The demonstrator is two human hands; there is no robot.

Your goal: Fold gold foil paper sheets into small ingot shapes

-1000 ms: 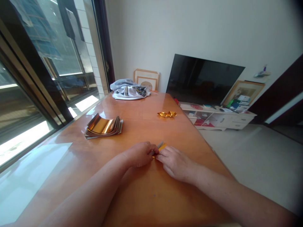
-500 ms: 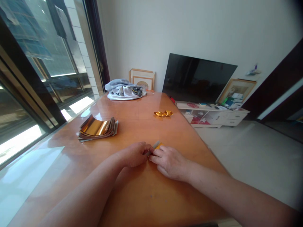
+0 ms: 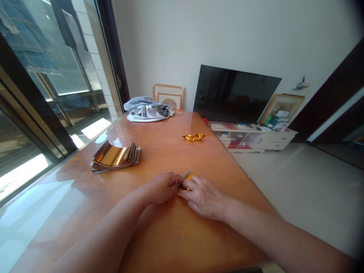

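Between my hands, low over the wooden table (image 3: 159,231), is a small folded piece of gold foil paper (image 3: 190,176) with a grey edge showing. My left hand (image 3: 163,187) pinches its left side, fingers curled. On its right side, my right hand (image 3: 203,197) grips it between thumb and fingers. Most of the paper is hidden by the fingers. Farther back lies a folded gold paper piece (image 3: 195,137) with pointed ends. To the left sits a curved stack of gold foil sheets (image 3: 115,156).
A bundle of grey cloth (image 3: 148,110) lies at the table's far end. Past the table's right edge stand a white cabinet (image 3: 264,140) and a large television (image 3: 236,94). A pale sheet (image 3: 34,216) covers the near left of the table, beside a glass door.
The view has shifted slightly. Both hands stay on the folded paper, with only a small movement of the right fingers, and a little more yellow shows between them.
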